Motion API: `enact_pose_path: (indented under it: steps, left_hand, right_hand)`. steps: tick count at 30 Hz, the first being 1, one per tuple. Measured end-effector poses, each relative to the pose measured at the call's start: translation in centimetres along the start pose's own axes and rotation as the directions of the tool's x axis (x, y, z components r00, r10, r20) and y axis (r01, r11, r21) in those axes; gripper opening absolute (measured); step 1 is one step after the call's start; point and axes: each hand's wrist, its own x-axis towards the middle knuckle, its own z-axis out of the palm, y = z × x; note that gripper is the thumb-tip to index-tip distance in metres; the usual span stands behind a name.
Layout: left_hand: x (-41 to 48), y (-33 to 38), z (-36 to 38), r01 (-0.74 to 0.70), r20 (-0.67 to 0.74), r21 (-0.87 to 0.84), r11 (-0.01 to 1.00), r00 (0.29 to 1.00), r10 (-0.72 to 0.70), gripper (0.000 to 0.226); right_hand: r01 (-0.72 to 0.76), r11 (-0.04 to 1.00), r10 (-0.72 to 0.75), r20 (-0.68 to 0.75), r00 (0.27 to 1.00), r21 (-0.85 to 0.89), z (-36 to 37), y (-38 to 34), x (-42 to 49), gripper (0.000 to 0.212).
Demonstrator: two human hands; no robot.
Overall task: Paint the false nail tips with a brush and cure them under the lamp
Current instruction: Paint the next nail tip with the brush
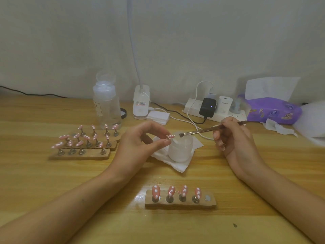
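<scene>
Forearms converge: left hand pinches nail tip (pink), right hand holds brush.

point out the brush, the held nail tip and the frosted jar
brush (200, 131): head view, on the metal ferrule
held nail tip (170, 136): head view, on its pink top
frosted jar (180, 152): head view, on its front wall

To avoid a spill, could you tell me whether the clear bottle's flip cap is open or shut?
Open. The flip cap stands hinged up above the top of the upright clear bottle, not closed down over it.
</scene>
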Motion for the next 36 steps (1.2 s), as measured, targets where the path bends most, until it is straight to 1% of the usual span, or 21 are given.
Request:
enact_pose_path:
  steps: [7, 12, 15, 17, 19, 22, 24, 28, 32, 36]
  left_hand:
    - [0.01, -0.15, -0.01, 0.008, 0.003, 0.01, 1.0, 1.0, -0.008, 0.009]
    - [-0.1, -0.03, 0.1, 0.003, 0.012, 0.001, 1.0, 1.0, -0.003, 0.005]
    - [-0.17, 0.09, 0.16, -0.017, 0.013, 0.013, 1.0, 1.0, 0.017, 0.006]
    - [-0.21, 0.17, 0.16, -0.035, 0.013, 0.031, 0.999, 0.999, 0.034, 0.006]
    - [-0.25, 0.23, 0.14, -0.049, 0.015, 0.043, 0.998, 0.999, 0.048, 0.005]
    - [-0.31, 0.36, 0.15, -0.07, 0.015, 0.059, 0.996, 0.997, 0.069, 0.006]
    - [-0.39, 0.43, 0.15, -0.09, 0.016, 0.083, 0.992, 0.996, 0.089, 0.006]
    - [-0.35, 0.48, 0.12, -0.111, 0.003, 0.127, 0.986, 0.994, 0.111, 0.007]
    - [-0.39, 0.33, 0.17, -0.113, -0.008, 0.164, 0.98, 0.993, 0.116, 0.01]
    - [-0.38, 0.3, 0.13, -0.11, -0.018, 0.191, 0.976, 0.993, 0.115, 0.011]
  right_hand:
    - [0.024, 1.0, -0.024, 0.028, 0.999, -0.001, 0.11, -0.09, -0.09, 0.021]
    - [0.053, 0.998, -0.05, 0.108, 0.993, -0.02, 0.44, -0.27, -0.28, 0.017]
    - [0.072, 0.995, -0.062, 0.137, 0.989, -0.071, 0.5, -0.22, -0.43, 0.018]
    - [0.069, 0.992, -0.058, 0.111, 0.992, -0.101, 0.42, -0.15, -0.36, 0.02]
    - [0.062, 0.994, -0.055, 0.075, 0.996, -0.091, 0.27, -0.16, -0.27, 0.021]
    - [0.069, 0.996, -0.062, 0.108, 0.992, -0.06, 0.31, -0.26, -0.39, 0.018]
    - [0.077, 0.993, -0.064, 0.139, 0.988, -0.091, 0.48, -0.26, -0.54, 0.018]
    - [0.069, 0.993, -0.061, 0.083, 0.995, -0.094, 0.31, -0.22, -0.4, 0.021]
    - [0.082, 0.992, -0.069, 0.134, 0.989, -0.091, 0.56, -0.28, -0.54, 0.018]
    - [0.079, 0.993, -0.071, 0.086, 0.994, -0.09, 0.38, -0.2, -0.38, 0.019]
